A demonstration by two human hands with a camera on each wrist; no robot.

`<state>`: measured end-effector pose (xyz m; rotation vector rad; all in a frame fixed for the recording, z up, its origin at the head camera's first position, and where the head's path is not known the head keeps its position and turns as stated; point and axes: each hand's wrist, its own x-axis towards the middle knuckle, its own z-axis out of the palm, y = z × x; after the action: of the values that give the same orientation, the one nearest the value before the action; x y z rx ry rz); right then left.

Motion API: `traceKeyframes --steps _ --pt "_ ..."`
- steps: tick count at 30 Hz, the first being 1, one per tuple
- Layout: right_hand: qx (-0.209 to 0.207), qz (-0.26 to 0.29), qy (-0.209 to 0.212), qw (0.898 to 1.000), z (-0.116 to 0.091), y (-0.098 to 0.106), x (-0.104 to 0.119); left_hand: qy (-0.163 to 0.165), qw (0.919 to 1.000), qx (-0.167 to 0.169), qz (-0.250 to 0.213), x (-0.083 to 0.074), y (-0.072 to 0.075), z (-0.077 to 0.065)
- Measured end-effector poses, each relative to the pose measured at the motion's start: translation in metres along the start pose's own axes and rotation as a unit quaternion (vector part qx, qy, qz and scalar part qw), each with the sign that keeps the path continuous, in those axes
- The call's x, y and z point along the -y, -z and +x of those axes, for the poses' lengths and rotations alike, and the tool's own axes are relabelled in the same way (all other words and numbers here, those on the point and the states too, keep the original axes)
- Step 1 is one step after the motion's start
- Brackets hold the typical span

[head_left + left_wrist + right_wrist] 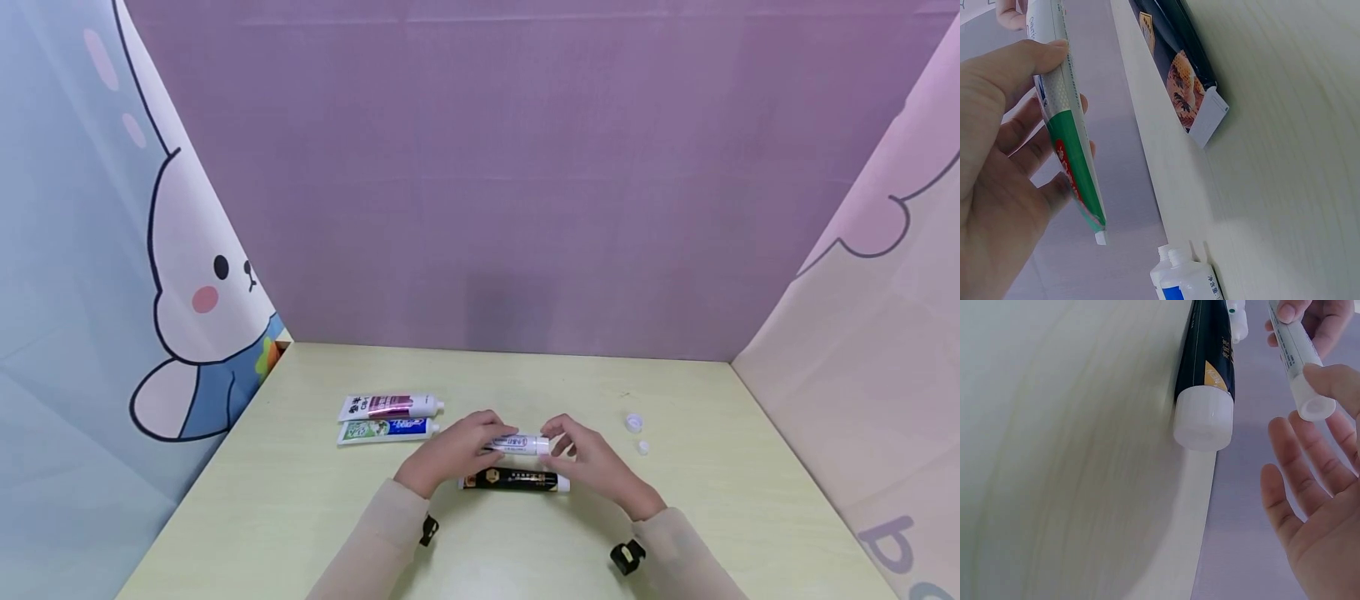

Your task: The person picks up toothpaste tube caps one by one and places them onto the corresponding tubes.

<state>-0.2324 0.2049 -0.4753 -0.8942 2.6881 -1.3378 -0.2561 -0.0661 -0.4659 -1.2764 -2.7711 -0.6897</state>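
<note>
My left hand (pixel 467 448) grips a white toothpaste tube (pixel 510 444) with a green tail end (pixel 1075 162), its thumb on one side and fingers behind. The tube is held above the table. At its other end is a white cap (pixel 1313 403). My right hand (pixel 592 460) has its thumb and fingertips around this cap; some of its other fingers (pixel 1285 503) are spread apart. A black toothpaste tube (pixel 513 479) with a white cap lies on the table, nearer to me than the held tube.
Two toothpaste tubes, one white and purple (pixel 390 407), one green and blue (pixel 386 430), lie at the left with bare nozzles. A larger loose cap (pixel 633 422) and a smaller loose cap (pixel 642 447) lie on the right. A purple cloth (pixel 510 208) hangs behind the table (pixel 712 500).
</note>
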Motion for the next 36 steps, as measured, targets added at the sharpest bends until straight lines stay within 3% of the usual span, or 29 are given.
traceKeyframes --steps 17,29,36 --pt "-0.005 -0.015 0.0 1.0 0.0 -0.0009 -0.002 -0.004 1.0 -0.005 -0.001 0.0004 -0.0002 -0.0007" --pt "0.022 -0.004 0.013 1.0 -0.0017 0.0007 -0.005 -0.011 0.9999 -0.006 -0.002 0.0027 -0.0023 0.0002" --pt "0.006 -0.003 0.01 1.0 -0.0003 0.0002 -0.0016 -0.009 0.9999 -0.001 -0.004 0.0018 -0.0012 0.0013"
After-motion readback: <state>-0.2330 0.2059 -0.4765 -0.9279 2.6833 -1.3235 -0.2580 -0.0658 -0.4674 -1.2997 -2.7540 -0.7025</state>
